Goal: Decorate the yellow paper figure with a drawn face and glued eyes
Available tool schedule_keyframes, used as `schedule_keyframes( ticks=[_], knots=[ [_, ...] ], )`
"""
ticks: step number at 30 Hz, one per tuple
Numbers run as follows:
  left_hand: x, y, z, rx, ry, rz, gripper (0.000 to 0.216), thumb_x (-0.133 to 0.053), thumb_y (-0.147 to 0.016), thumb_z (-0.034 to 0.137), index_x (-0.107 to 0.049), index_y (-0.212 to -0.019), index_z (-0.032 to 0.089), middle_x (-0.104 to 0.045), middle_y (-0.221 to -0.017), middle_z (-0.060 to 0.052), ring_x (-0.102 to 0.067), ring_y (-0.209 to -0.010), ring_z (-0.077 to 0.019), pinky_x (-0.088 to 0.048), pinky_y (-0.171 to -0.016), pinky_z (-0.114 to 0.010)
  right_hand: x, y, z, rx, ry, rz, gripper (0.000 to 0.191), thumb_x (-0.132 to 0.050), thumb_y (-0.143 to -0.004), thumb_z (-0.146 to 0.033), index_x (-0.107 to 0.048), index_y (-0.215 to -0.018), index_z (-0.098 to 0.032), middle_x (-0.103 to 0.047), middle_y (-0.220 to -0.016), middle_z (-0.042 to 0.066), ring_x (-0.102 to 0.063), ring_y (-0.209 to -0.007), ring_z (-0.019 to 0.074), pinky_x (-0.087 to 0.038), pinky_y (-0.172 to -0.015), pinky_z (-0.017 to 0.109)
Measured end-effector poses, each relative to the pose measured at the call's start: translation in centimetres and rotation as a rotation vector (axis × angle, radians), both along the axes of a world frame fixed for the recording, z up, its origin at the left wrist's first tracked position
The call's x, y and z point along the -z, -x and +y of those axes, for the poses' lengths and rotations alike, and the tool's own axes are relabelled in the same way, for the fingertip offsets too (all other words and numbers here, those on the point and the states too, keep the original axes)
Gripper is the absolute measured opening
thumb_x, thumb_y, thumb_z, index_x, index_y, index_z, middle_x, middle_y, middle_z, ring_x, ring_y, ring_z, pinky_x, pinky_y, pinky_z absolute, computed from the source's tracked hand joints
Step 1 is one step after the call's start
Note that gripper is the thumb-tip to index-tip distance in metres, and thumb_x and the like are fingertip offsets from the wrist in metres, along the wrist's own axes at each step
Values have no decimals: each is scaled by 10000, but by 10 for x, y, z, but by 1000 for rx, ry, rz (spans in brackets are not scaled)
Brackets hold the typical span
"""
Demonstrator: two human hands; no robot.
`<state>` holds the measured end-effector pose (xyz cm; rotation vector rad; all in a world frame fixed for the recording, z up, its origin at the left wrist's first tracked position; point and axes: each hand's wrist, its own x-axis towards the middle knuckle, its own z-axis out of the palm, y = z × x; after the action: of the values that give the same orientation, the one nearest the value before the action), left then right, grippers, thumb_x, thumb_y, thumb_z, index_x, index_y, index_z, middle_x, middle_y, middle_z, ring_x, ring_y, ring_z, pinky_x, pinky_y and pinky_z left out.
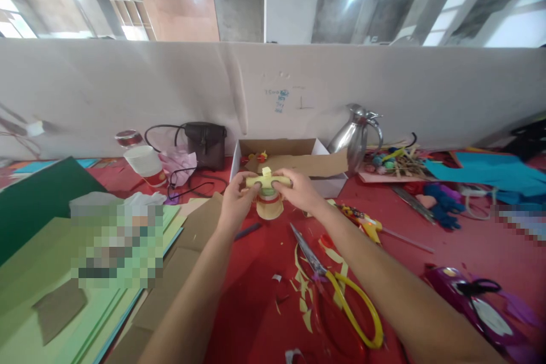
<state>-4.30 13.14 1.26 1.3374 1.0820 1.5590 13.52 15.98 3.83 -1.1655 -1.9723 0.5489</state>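
My left hand (237, 198) and my right hand (299, 189) are raised over the red table (447, 256), fingers pinched on the two ends of a small pale-yellow paper roll (268, 181) with a short tab sticking up from its middle. Just under it stands a roll of tape (268, 200) on a yellow cut-out. Yellow-handled scissors (341, 290) lie between my forearms among yellow paper scraps (303, 287).
An open cardboard box (294, 160) sits behind my hands, a steel jug (356, 135) to its right. Green paper sheets (51, 284) and cardboard lie left; a brown bag (206, 143) and cup (145, 162) at the back. A glue gun (362, 223) and blue felt (490, 173) lie right.
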Motion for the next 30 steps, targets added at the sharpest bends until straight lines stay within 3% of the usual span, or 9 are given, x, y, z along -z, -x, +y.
schedule_keyframes(
  ticks=[8,25,30],
  knots=[
    [8,-3,3,-92,-35,42,208,-687,-737,245,-614,-926,196,-630,-838,1,-578,-741,-126,-455,-666,-236,-1,4,-3,-17,-42,-64,193,-628,-852,-205,-682,-1037,-191,-707,-1013,69,-641,-949,226,-462,-865,350],
    [22,-4,5,-206,-62,253,208,-627,-772,222,-588,-977,216,-641,-986,-38,-621,-875,-169,-490,-793,-308,1,9,-11,7,-83,-172,186,-589,-864,-128,-662,-1029,-175,-673,-1039,108,-605,-1034,245,-432,-938,356],
    [12,-5,0,-184,-59,249,226,-619,-789,257,-574,-1007,219,-635,-976,-34,-614,-847,-162,-484,-773,-300,3,9,-6,6,-88,-137,202,-599,-854,-138,-661,-1043,-174,-662,-1036,100,-606,-1036,240,-433,-953,364]
  ],
)
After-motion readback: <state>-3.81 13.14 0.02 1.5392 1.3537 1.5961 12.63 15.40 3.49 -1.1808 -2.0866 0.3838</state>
